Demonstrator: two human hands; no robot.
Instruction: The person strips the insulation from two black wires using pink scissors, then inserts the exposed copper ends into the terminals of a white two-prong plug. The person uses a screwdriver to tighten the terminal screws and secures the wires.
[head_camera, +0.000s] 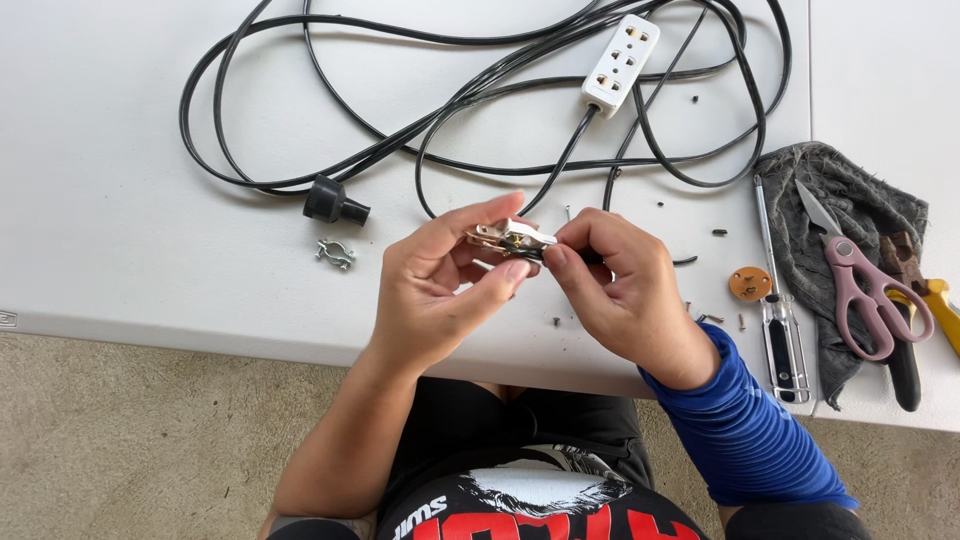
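Seen from above, over a white table (120, 250). At far left, wide loops of black cord (250, 150) spread across the table, ending in a black plug boot (335, 203) with a small metal cable clamp (335, 253) lying just near of it. Toward the middle, left hand (445, 275) raised above the near table edge, palm turned right, thumb and fingers (515, 272) closed around the left end of a small plug insert (512, 238) with copper blades and a white body. Insert held between both hands, long axis running left to right, blades pointing left past the left thumb. Right hand (625, 290) touching it from the right, fingertips pinched on its right end where the black cord entered; neither hand clearly nearer, both in contact. Right forearm in a blue sleeve (745, 420), angled in from the near right. Beyond the hands, on the far side, a white three-outlet power strip (620, 65) lying diagonally among the cord. Small dark screws (718, 232) scattered right of the hands. Further right, a round brown plug cover (750, 284), a screwdriver (775, 300) laid near to far, then pink-handled scissors (860, 285) resting on a grey rag (850, 200), and a yellow-handled tool (942, 305) at the right edge.
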